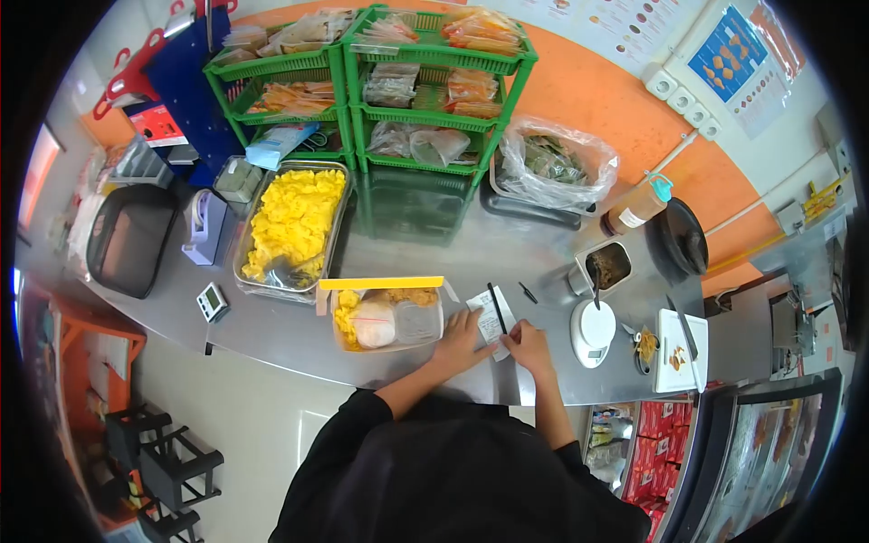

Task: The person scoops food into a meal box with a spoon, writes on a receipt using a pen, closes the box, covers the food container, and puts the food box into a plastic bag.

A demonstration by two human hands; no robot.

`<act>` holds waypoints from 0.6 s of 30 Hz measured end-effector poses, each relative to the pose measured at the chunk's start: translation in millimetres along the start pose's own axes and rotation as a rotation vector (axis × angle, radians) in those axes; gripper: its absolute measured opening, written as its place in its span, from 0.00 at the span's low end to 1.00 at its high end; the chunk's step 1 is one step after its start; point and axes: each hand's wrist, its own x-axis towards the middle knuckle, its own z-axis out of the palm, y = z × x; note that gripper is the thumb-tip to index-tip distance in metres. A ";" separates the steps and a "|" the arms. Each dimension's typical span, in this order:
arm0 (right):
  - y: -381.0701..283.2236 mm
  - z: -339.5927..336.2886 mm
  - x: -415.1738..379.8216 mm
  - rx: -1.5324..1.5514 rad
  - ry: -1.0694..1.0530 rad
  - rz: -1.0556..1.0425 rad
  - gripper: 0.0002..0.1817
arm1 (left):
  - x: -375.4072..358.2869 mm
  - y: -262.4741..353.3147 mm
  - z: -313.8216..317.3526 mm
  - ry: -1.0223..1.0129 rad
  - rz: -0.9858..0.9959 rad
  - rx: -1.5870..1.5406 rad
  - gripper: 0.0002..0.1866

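My left hand lies with its fingers stretched out over the left edge of a printed paper slip on the steel counter. My right hand is closed on the lower end of a black pen, which slants across the slip. A small black pen cap lies just to the right. Left of my left hand stands an open food box with a yellow-edged lid. Inside it are scrambled egg, a white rounded mound, a brown fried piece and a clear cup.
A metal tray of scrambled egg stands left. Green racks with packets rise at the back. Right are a white scale, a metal container of dark food, a bottle, and a cutting board with a knife.
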 end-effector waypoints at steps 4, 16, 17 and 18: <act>12.0 -6.4 4.9 0.182 -0.111 -0.017 0.11 | -0.7 2.8 -0.1 -0.043 0.025 0.307 0.40; 36.6 18.6 19.8 1.019 0.003 -0.220 0.06 | -4.0 24.6 18.0 0.115 -0.063 0.445 0.46; 33.9 17.5 20.9 1.025 -0.012 -0.220 0.06 | -5.0 24.4 17.0 0.120 -0.050 0.432 0.47; 32.0 16.4 21.9 0.893 -0.007 -0.304 0.06 | -5.4 24.3 16.4 0.118 -0.064 0.439 0.47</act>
